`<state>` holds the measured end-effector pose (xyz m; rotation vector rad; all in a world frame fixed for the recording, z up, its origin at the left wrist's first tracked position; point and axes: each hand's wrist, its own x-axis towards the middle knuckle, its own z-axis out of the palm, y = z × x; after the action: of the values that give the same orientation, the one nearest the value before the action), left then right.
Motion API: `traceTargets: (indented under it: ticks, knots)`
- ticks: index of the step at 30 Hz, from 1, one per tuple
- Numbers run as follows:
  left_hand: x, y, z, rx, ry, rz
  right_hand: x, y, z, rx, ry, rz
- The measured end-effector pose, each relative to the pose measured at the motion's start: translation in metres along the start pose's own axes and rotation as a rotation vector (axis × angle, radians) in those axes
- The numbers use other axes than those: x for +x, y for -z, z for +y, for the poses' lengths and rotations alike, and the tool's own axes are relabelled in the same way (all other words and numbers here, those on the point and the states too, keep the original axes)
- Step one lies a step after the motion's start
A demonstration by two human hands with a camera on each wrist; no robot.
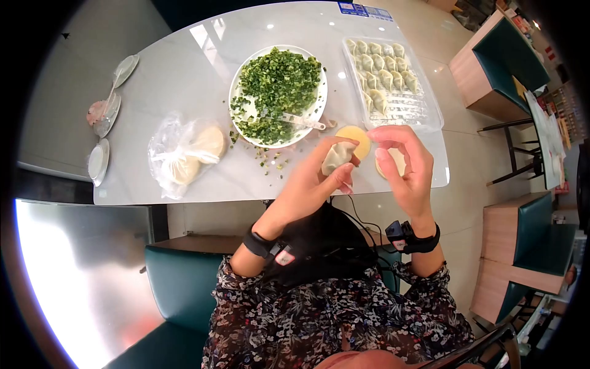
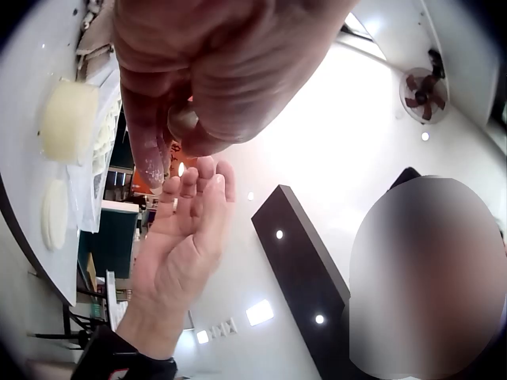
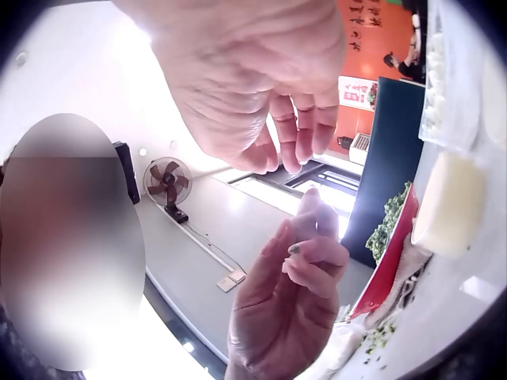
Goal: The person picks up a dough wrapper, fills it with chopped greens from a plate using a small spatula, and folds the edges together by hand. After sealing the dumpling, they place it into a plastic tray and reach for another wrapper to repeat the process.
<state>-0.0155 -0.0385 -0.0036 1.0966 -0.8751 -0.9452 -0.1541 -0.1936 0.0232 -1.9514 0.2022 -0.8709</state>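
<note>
My left hand [image 1: 310, 181] holds a folded dumpling [image 1: 338, 158] between its thumb and fingers, over the table's near edge. My right hand [image 1: 410, 166] is just to the right of it, palm turned inward, fingers loosely bent; the left wrist view shows nothing in its palm. Behind the hands stands a thick stack of round dough wrappers [image 1: 354, 140]. A second, flatter wrapper pile [image 2: 55, 214] lies beside it, partly hidden by the right hand in the head view. In the right wrist view the left hand's fingers [image 3: 317, 253] hide most of the dumpling.
A white plate [image 1: 235, 101] of chopped greens [image 1: 276, 77] with a white-handled utensil [image 1: 304, 121] stands ahead. At the right, a clear tray [image 1: 433, 114] bears rows of dumplings. A plastic bag [image 1: 181, 154] with dough lies left, small dishes [image 1: 98, 161] farther left. Green bits litter the table.
</note>
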Motion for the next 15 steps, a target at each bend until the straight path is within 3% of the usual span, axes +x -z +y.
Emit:
traceTargets:
  ticks: [1,2,3,7,9,13,15]
  knots:
    - [0.001,0.003,0.0,-0.004,0.004,0.002,0.001,0.002,0.0,-0.173,0.101,-0.009]
    - [0.001,0.004,0.001,0.118,-0.014,-0.003,0.003,0.001,0.0,-0.173,0.097,-0.011]
    - [0.002,0.005,0.004,0.242,-0.035,-0.012,0.006,-0.001,-0.001,-0.263,0.217,-0.009]
    - [0.005,0.004,0.016,0.386,-0.039,-0.023,0.018,-0.006,0.001,-0.424,0.462,-0.088]
    - [0.006,0.004,0.021,0.646,-0.026,-0.029,0.019,-0.009,0.002,-0.427,0.47,-0.096]
    - [0.014,-0.001,0.009,0.636,-0.19,-0.04,0.015,0.005,0.004,-0.603,0.567,-0.149]
    - [0.017,-0.005,0.018,0.602,-0.02,-0.127,0.012,0.012,0.004,-0.581,0.551,-0.213]
